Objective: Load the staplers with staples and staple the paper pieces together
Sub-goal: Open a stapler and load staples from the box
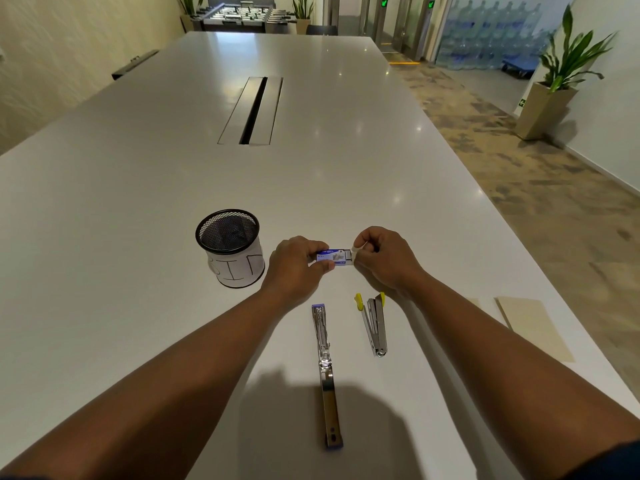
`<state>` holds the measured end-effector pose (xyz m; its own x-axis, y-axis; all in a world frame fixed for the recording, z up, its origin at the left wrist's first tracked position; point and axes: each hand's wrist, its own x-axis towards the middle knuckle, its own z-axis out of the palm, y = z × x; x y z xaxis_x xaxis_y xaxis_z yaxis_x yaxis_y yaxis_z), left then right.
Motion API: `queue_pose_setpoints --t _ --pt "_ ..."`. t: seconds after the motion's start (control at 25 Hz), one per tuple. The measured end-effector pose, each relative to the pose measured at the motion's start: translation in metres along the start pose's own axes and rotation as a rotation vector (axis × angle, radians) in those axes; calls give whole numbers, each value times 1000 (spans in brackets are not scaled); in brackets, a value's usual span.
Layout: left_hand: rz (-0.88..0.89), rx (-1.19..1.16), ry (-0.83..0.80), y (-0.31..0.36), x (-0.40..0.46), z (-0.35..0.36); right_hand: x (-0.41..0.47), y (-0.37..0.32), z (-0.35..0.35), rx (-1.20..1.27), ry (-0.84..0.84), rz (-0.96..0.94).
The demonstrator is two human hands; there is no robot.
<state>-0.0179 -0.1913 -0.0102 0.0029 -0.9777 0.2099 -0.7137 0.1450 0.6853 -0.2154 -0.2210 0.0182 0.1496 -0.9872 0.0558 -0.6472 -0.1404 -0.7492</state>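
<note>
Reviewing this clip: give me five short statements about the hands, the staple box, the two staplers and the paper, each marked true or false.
1. Both hands hold the staple box above the table. True: the left hand grips its left end, the right hand its right end.
2. The purple stapler lies closed. False: it lies opened out flat in a long line.
3. The yellow stapler lies to the right of the purple one. True.
4. The paper pieces are inside the mesh cup. False: they lie flat on the table, right of the staplers.
5. The right hand holds the yellow stapler. False: it lies on the table, untouched.
</note>
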Motion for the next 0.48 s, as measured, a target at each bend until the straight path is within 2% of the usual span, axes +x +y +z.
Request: queue_pose_setpoints --t 0.32,0.48 --pt "-8 1 1 0 0 1 -1 3 1 64 -18 -1" --pt "1 4 0 -2 0 2 0 2 1 76 -82 -28"
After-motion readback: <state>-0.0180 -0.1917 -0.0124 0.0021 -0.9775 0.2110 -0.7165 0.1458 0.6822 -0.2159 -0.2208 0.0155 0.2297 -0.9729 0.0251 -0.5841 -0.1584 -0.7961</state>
